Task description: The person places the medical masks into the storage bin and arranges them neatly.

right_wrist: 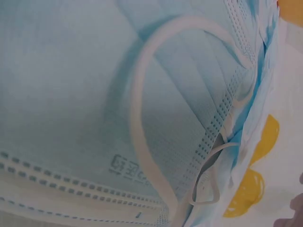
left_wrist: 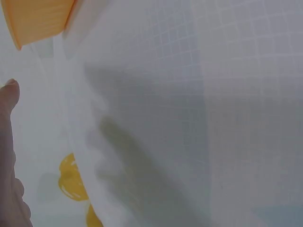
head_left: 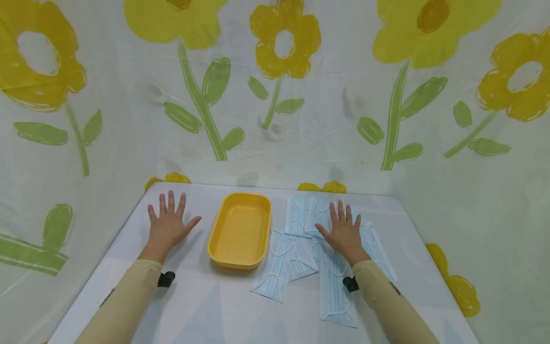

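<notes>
My left hand is spread wide over the left part of the table, holding nothing, left of a yellow rectangular tray that has nothing in it. In the left wrist view its thumb side shows at the left edge, apart from the tray's corner. With fingers fanned out, my right hand is above several light blue face masks with white ear loops. These masks lie flat and overlap to the right of the tray. A pleated mask fills much of the right wrist view, its ear loop standing up.
A pale patterned cloth covers the table. Behind and beside it hangs a white curtain printed with yellow flowers and green leaves. Dark straps show at both wrists, beside beige sleeves.
</notes>
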### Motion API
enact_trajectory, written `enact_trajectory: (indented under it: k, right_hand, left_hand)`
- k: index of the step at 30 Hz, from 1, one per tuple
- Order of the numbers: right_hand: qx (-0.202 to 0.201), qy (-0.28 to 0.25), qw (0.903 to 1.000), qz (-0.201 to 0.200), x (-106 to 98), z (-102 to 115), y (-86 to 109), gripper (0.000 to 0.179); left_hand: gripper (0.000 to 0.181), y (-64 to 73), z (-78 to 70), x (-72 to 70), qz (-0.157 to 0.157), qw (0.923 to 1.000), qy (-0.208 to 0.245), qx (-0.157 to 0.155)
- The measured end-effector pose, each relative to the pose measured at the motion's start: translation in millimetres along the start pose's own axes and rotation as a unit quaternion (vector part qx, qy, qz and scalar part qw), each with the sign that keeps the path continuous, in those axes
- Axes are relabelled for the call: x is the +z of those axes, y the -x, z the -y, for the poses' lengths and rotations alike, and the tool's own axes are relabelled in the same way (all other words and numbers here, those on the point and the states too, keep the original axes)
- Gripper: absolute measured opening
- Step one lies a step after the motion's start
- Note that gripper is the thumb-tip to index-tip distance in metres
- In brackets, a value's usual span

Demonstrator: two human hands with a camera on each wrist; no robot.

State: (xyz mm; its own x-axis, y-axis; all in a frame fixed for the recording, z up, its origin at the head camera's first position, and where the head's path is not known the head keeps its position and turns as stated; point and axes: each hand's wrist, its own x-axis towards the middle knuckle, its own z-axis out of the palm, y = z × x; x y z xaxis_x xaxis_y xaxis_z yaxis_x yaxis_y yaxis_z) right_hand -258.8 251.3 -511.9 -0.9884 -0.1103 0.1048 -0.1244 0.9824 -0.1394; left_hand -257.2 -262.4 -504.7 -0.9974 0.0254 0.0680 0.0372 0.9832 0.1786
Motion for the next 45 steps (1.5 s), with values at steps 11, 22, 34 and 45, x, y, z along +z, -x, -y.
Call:
enact_trajectory:
  k: [11,22,34,45]
  right_hand:
    - [-0.011,0.002,0.9997,-0.022,-5,4,0.6,0.088]
    - [-0.006,-0.015,0.9999,-0.006,-2,4,5.2,0.082]
    - [0.011,-0.05,0.9987,-0.006,6,-8,14.3,0.069]
    - [0.045,-0.058,0.9972,0.011,5,-9,21.5,0.067]
  left_hand:
    - [0.092,-4.8,-1.3,1.8,0.004,0.9994,0.034,-0.008]
    - [0.067,-6.0,-7.7,-2.3,0.009,0.9866,0.162,-0.018]
    - [0.044,-5.6,-11.3,-0.3,0.095,0.9514,0.292,-0.028]
    - [0.05,-0.8,-13.9,4.9,0.133,0.9289,0.346,0.008]
